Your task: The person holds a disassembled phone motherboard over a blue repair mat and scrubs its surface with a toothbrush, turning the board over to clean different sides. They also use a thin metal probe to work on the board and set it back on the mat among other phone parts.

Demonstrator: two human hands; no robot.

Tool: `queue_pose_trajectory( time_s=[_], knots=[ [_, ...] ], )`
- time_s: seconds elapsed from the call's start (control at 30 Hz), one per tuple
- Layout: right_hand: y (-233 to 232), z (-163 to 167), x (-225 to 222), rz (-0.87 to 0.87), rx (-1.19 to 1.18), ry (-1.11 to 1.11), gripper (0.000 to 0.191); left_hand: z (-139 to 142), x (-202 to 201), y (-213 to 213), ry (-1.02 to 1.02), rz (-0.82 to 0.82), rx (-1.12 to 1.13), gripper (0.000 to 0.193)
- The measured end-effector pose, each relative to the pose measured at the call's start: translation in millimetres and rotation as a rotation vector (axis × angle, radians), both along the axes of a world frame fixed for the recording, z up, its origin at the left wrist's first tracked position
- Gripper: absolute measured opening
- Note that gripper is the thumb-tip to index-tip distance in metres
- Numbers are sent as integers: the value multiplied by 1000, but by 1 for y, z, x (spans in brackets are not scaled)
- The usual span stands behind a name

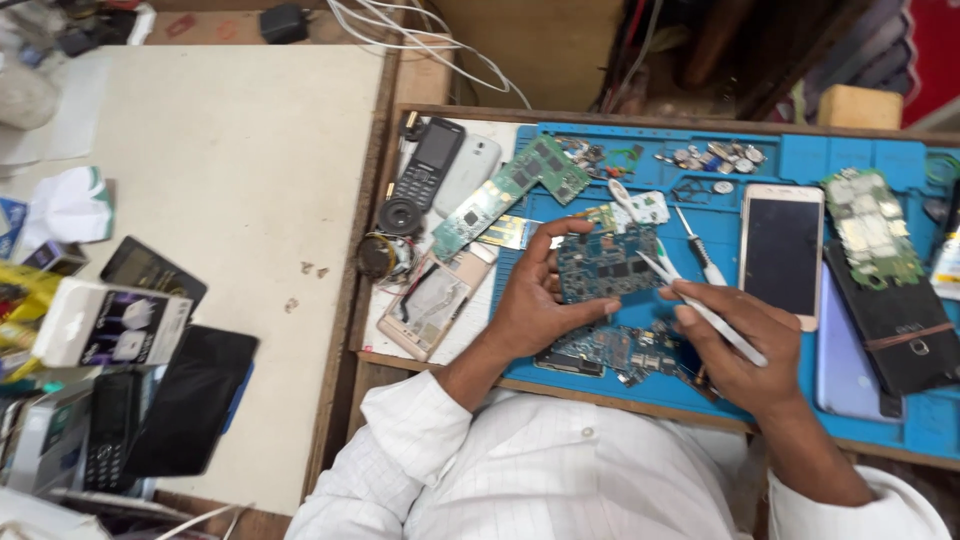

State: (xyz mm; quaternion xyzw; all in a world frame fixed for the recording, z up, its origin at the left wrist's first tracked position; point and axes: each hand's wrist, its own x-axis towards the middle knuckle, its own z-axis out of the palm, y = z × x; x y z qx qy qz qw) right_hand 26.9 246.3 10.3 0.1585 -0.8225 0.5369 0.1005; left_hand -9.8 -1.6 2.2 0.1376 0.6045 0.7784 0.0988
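Observation:
My left hand (pixel 535 300) holds a small blue-green circuit board (pixel 607 266) by its left edge and underside, tilted up over a blue work mat (pixel 760 395). My right hand (pixel 740 345) grips a pair of white tweezers (pixel 700 308), whose tips touch the right side of the board. More loose blue boards (pixel 620 352) lie on the mat just beneath both hands.
A white smartphone (pixel 782 250) lies right of my hands, with a long green board (pixel 510 192), a screwdriver (pixel 700 250), keypad phones (pixel 430 165) and a bare phone frame (pixel 435 305) around. Dark phones (pixel 190 400) and boxes (pixel 110 325) sit on the pale table at left.

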Motion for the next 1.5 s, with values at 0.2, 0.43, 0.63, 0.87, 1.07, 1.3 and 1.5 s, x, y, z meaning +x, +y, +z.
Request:
queue_pose_trajectory(
  time_s=[0.2,0.43,0.63,0.87,1.07,1.3,1.5],
  knots=[
    [-3,1,0,53,18,54,24,4,0,-1,-4,15,-105,78],
    [-7,4,0,0,-7,45,24,5,1,-3,-32,-43,-27,76],
    [-9,3,2,23,33,76,20,2,3,-5,-20,-18,-48,78],
    [-9,3,1,3,19,45,19,3,3,-7,10,-30,-105,80],
    [-8,2,2,66,62,104,18,3,1,-5,11,25,-16,83],
    [-6,-4,3,-50,-104,109,22,3,4,-7,5,-40,-42,84],
    [-3,-7,0,-74,-71,122,29,2,6,-10,35,-123,-3,86]
  ],
)
